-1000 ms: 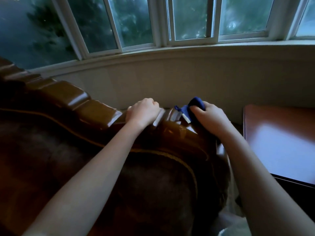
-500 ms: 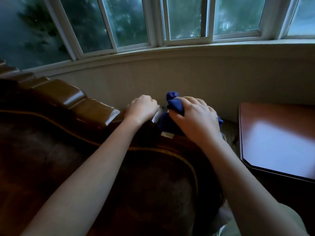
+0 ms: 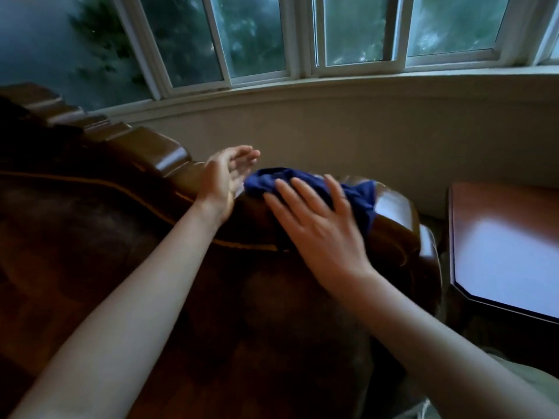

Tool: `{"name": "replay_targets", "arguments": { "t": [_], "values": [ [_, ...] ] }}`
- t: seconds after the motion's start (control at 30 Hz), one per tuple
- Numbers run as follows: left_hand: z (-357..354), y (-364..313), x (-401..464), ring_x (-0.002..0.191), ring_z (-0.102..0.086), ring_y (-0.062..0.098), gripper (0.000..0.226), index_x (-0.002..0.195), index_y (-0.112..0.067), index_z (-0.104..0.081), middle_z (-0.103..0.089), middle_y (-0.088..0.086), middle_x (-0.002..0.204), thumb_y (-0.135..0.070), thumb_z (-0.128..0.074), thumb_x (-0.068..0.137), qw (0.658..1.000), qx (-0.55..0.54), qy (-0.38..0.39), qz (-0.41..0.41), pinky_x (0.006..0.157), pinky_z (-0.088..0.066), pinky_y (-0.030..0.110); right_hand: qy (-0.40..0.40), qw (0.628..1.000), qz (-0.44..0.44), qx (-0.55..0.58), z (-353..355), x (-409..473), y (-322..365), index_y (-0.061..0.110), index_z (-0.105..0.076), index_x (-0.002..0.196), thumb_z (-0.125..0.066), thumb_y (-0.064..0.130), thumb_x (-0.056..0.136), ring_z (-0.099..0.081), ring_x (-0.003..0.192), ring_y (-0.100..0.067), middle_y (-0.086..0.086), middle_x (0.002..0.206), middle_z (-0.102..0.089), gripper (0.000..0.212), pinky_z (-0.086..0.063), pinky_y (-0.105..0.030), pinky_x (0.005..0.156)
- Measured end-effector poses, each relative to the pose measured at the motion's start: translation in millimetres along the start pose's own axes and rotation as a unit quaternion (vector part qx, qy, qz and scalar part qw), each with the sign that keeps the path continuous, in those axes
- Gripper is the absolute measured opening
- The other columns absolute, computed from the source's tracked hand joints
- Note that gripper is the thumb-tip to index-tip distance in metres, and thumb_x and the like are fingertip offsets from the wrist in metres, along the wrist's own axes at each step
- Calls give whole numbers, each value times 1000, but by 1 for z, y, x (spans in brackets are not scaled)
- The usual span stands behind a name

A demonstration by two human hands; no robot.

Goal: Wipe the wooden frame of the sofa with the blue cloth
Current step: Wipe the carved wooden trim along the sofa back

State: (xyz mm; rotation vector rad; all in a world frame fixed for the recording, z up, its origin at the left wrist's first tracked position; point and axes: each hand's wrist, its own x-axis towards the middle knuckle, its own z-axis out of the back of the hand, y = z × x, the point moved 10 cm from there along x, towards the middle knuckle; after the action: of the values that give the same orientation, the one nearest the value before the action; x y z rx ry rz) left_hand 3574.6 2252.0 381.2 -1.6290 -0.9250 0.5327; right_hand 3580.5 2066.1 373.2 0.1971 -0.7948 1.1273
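The sofa's glossy brown wooden frame (image 3: 157,152) runs along the top of the backrest from the far left to the right corner (image 3: 396,207). The blue cloth (image 3: 354,192) lies spread over the top rail near that corner. My right hand (image 3: 317,225) lies flat on the cloth with straight, spread fingers, pressing it against the wood. My left hand (image 3: 225,173) is just left of the cloth, lifted off the rail, its palm turned toward the cloth and its fingers loosely extended, holding nothing.
The dark upholstered sofa back (image 3: 151,282) fills the lower left. A reddish wooden side table (image 3: 508,237) stands to the right of the sofa. A pale curved wall (image 3: 363,128) and a bay window (image 3: 257,40) lie behind the sofa.
My left hand has let go of the rail and opened. My right hand has gone from gripping the bunched cloth to pressing it flat, and the cloth is spread over the rail.
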Motion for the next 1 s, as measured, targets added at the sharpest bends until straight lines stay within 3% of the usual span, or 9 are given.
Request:
{"name": "replay_targets", "arguments": {
  "t": [0.07, 0.13, 0.23, 0.33, 0.47, 0.6, 0.73, 0.9, 1.0],
  "values": [
    [16, -14, 3, 85, -66, 11, 31, 81, -10, -62, -69, 6, 83, -3, -34, 92, 988, 113, -22, -102, 84, -47, 25, -8, 999, -43, 11, 8, -23, -24, 17, -40, 142, -34, 14, 88, -41, 134, -21, -1, 145, -44, 55, -18, -51, 111],
    [24, -17, 5, 87, -66, 11, 33, 82, -11, -63, -69, 5, 84, -2, -33, 93, 985, 106, -13, -137, 88, -47, 26, -5, 998, -62, 17, 12, -40, -34, 16, -35, 145, -32, 14, 86, -33, 138, -20, -1, 148, -39, 60, -13, -50, 114],
    [23, -7, 10, 92, -65, 14, 35, 88, -8, -61, -73, 3, 81, -10, -27, 98, 996, -39, 23, -79, 92, -44, 24, -2, 1000, -29, 12, 11, -35, -14, 15, -38, 143, -33, 15, 81, -29, 139, -18, -1, 147, -40, 62, -8, -49, 114],
    [27, -8, 10, 93, -63, 18, 35, 89, -7, -59, -73, 4, 79, -17, -26, 98, 991, -127, 29, -35, 96, -42, 27, -12, 998, 63, -7, -1, -2, 30, 15, -54, 132, -33, 16, 84, -42, 133, -18, 0, 139, -51, 52, -17, -50, 112],
    [50, -29, 12, 87, -65, 19, 34, 86, -8, -59, -72, 7, 79, -19, -29, 96, 986, -159, 4, -49, 88, -44, 27, 50, 977, 190, -84, -45, 46, 99, 25, -73, 101, -30, 19, 84, -56, 119, -15, 7, 116, -67, 47, -37, -51, 106],
    [54, -33, 10, 83, -67, 16, 33, 85, -7, -59, -73, 5, 75, -15, -29, 96, 994, -93, 8, -53, 83, -46, 23, 84, 964, 230, -102, -63, 68, 126, 35, -67, 112, -43, 28, 83, -50, 125, -9, 17, 120, -63, 38, -42, -48, 102],
    [38, -31, 6, 84, -66, 14, 32, 84, -9, -59, -72, 3, 75, -16, -30, 97, 997, -56, 15, -52, 84, -45, 23, 68, 977, 170, -112, -55, 48, 100, 34, -65, 115, -19, 20, 81, -47, 128, -13, 9, 134, -55, 60, -32, -47, 108],
    [-19, -21, -9, 79, -64, 13, 33, 73, -13, -61, -70, 2, 73, -12, -35, 92, 988, 96, 60, -110, 75, -46, 23, -59, 994, 61, -72, -9, 0, 26, 26, -51, 134, -30, 17, 87, -43, 132, -22, -2, 144, -45, 52, -19, -50, 110],
    [-67, -17, -31, 86, -64, 18, 28, 77, -11, -63, -67, 5, 83, -19, -37, 82, 945, 230, 133, -190, 82, -48, 26, -76, 993, 13, -95, 5, -30, -10, 28, -43, 139, -39, 17, 88, -40, 134, -21, -1, 147, -41, 53, -18, -49, 111]
  ]
}}
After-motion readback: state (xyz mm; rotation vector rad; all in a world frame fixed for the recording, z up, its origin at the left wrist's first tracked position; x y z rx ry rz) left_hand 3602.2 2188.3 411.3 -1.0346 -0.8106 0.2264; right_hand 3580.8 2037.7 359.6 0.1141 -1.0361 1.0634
